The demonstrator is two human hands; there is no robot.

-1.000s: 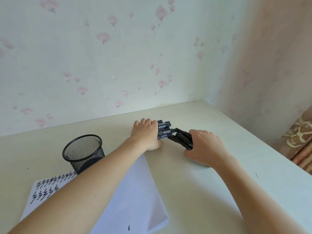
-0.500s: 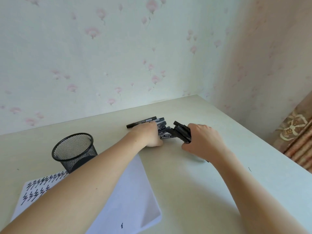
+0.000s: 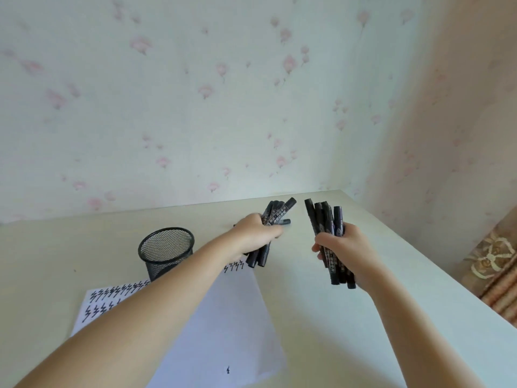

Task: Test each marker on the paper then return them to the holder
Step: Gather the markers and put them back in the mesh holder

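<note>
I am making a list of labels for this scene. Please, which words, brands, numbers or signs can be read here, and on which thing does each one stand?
None can be read as words or numbers.
Markers in the left hand: pale printed label, too blurred to read.
Markers in the right hand: pale printed label, too blurred to read.
Paper: rows of black zigzag test strokes, and one lone stroke near its front edge; no letters.
Mesh holder: no text visible.

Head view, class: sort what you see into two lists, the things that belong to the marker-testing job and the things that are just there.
Belong to the job:
- markers in left hand
- markers in right hand
- one marker on the table
- mesh holder
- paper with test marks

Just there:
- table
- flowered wallpaper
- curtain
</note>
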